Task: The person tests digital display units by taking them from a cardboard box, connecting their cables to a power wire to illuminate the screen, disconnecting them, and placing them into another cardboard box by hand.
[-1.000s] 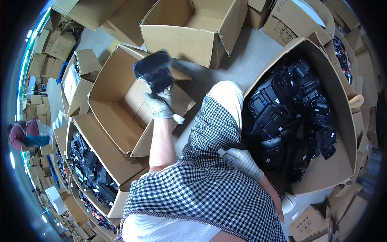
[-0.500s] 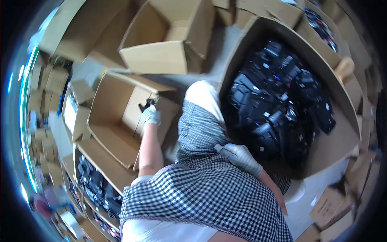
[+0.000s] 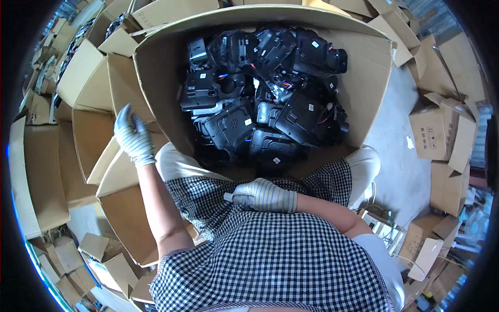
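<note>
Both gloved: left hand (image 3: 134, 137) loosely open, empty; right hand (image 3: 266, 196) curled round something small and pale (image 3: 228, 197). Black parts (image 3: 234, 124) best gripped clear of wires (image 3: 287, 83).

- Two o'clock: cartons (image 3: 462, 65) crowd the edge.
- Three o'clock: smooth grey floor (image 3: 395, 117), brightly lit, a white scrap (image 3: 410, 142) lying on it; a printed box (image 3: 430, 136) just beyond.
- Four o'clock: a pale device (image 3: 383, 228).
- Eight o'clock: a blue-green light strip (image 3: 37, 267).
- Nine o'clock: a large brown carton (image 3: 46, 179).
</note>
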A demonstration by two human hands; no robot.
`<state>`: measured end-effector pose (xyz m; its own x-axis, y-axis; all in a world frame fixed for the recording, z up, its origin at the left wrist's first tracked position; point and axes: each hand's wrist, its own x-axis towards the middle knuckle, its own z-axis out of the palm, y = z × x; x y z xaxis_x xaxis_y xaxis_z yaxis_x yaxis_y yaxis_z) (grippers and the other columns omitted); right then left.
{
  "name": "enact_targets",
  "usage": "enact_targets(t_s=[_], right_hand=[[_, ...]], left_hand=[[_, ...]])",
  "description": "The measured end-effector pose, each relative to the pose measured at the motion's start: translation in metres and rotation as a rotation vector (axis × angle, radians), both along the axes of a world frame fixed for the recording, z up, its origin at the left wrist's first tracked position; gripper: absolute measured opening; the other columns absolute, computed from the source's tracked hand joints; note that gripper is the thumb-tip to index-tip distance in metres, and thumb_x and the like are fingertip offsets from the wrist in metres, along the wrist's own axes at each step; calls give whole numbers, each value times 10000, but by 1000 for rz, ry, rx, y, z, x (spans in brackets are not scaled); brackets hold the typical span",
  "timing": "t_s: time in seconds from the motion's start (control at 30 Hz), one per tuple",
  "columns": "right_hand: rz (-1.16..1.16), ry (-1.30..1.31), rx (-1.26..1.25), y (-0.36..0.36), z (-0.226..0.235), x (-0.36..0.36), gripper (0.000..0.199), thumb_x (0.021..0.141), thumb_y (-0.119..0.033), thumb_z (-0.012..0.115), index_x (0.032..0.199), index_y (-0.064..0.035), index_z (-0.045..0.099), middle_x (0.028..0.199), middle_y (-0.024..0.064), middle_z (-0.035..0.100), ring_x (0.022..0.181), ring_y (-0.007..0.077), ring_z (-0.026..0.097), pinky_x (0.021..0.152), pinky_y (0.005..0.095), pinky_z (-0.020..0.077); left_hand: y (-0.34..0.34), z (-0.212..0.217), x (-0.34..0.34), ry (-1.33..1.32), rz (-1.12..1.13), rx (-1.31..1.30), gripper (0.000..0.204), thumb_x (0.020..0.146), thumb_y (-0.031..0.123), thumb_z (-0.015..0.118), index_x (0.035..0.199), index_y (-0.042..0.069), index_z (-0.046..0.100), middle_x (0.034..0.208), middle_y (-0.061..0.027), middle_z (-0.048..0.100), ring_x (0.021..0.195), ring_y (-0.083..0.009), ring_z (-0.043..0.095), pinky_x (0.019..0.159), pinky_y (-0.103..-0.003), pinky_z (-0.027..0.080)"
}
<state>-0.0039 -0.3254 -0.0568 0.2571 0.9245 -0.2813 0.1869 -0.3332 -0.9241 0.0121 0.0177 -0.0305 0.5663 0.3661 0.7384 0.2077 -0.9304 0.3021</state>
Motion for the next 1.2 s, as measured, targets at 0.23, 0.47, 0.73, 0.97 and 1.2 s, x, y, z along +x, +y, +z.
enact_targets(t_s=[0.23,0.47,0.73,0.97,1.2], right_hand=[[29,-67,-26,-15,-1,1,246,964,-258,498,1132,-121,613,903,122,620,714,273,628,687,358,530],[-167,-305,231,-62,-32,-8,175,911,-175,550,1020,-68,636,853,76,632,717,235,636,650,309,531],[-721,323,215,-79,33,38,359,979,-342,490,951,-13,630,761,26,633,601,46,540,566,176,456],[-684,119,521,-67,112,95,246,959,-158,482,945,14,657,646,-10,526,510,46,441,485,199,357],[-419,-594,406,-42,113,103,165,883,-235,596,886,-89,671,676,150,615,594,294,609,549,380,468]], left_hand=[[-189,8,135,897,-486,509,204,742,108,563,895,103,698,872,-147,674,802,-282,661,718,-393,529],[-214,-97,180,1317,-614,536,238,869,236,550,1034,146,695,1094,-111,673,996,-245,656,826,-408,503],[-156,13,116,240,-601,-269,234,932,228,535,1000,35,646,905,-184,664,845,-352,645,759,-387,521],[-171,72,64,231,-954,-595,378,977,271,504,1264,28,540,996,-52,634,816,-106,566,779,-262,476],[-186,57,11,449,-1236,-1075,613,922,477,543,1334,26,496,888,0,590,722,-84,509,678,-239,444]])
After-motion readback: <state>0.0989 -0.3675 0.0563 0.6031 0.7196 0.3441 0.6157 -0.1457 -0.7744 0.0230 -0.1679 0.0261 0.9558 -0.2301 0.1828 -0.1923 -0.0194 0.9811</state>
